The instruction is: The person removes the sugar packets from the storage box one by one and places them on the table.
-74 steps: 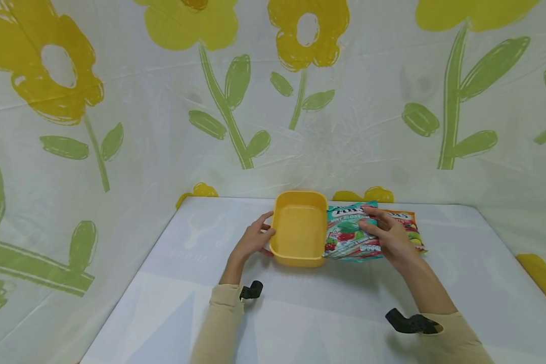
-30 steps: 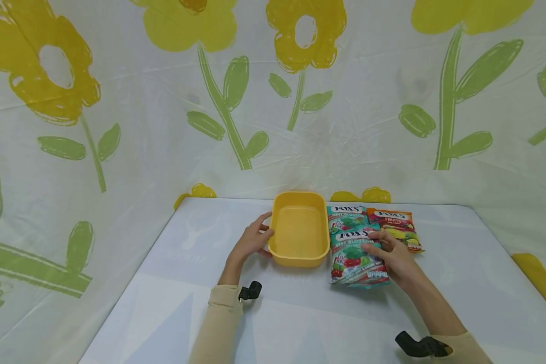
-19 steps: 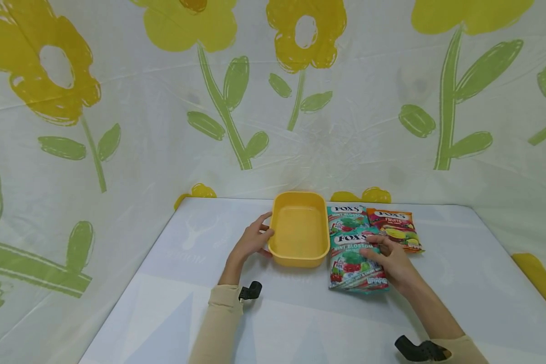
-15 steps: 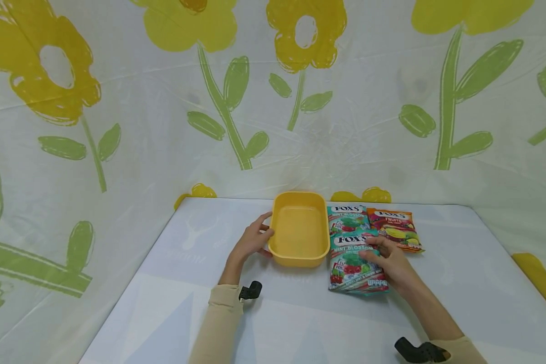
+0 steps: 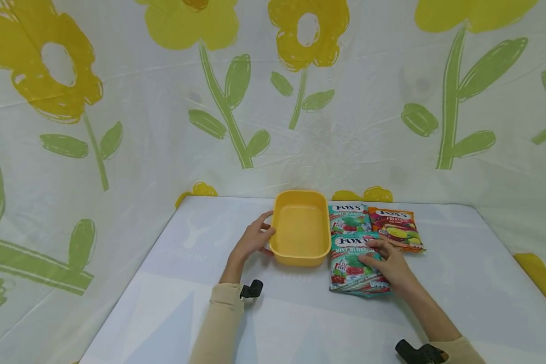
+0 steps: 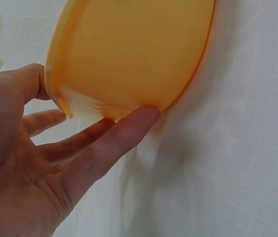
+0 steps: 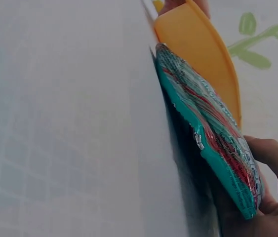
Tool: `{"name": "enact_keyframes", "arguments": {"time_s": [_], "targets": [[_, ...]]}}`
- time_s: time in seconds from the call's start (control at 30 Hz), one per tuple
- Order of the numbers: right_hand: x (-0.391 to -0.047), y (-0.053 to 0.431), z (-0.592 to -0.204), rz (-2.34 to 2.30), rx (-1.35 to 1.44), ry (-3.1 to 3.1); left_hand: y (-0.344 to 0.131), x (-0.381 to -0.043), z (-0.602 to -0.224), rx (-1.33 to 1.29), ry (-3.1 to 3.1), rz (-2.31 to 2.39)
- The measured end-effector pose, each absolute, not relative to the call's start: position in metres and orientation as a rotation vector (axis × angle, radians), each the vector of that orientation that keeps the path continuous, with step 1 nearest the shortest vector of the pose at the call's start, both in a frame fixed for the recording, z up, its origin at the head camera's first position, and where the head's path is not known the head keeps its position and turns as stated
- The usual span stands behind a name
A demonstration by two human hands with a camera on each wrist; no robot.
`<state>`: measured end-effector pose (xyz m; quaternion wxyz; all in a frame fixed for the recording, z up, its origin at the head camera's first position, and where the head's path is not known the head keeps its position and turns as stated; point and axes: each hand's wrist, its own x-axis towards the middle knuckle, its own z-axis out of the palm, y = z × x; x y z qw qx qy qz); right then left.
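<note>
My left hand (image 5: 254,236) holds the left wall of a yellow plastic tub (image 5: 300,260); in the left wrist view its fingers (image 6: 129,128) lie against the tub's outer side. In the head view, the right hand (image 5: 393,265) grips the right edge of a teal FOX'S Mint Blossom candy bag (image 5: 352,273). That bag lies flat or almost flat on the table, just right of the tub's near corner. Behind it, partly overlapped, is a second teal candy bag (image 5: 348,218). The right wrist view shows the gripped bag edge-on, with a thumb (image 7: 269,150) at its edge.
An orange-red FOX'S Fruits candy bag (image 5: 397,230) lies right of the far teal bag. The white table (image 5: 291,323) ends at a back edge close behind the tub. A flower-print curtain (image 5: 346,151) hangs behind and at the sides.
The right hand has drawn the front teal bag toward the near side and lowered it, uncovering the second teal bag and more of the orange-red one. The left hand stays at the tub.
</note>
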<state>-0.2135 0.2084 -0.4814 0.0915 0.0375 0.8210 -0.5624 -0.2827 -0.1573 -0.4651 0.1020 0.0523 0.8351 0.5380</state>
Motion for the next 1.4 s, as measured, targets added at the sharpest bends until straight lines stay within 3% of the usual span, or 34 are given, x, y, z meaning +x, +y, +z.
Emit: {"name": "enact_keyframes", "arguments": {"time_s": [0.4,0.67,1.4], "targets": [[-0.212,0.207,-0.474,-1.222,-0.076,2.857,-0.157,-0.283,-0.465,0.143,2.465,1.583],[-0.207,0.204,-0.468,-0.961,-0.053,2.978,-0.156,-0.283,-0.465,0.145,2.476,1.574],[-0.198,0.2,-0.47,-0.842,-0.043,3.076,-0.157,-0.281,-0.465,0.154,2.458,1.598]]}}
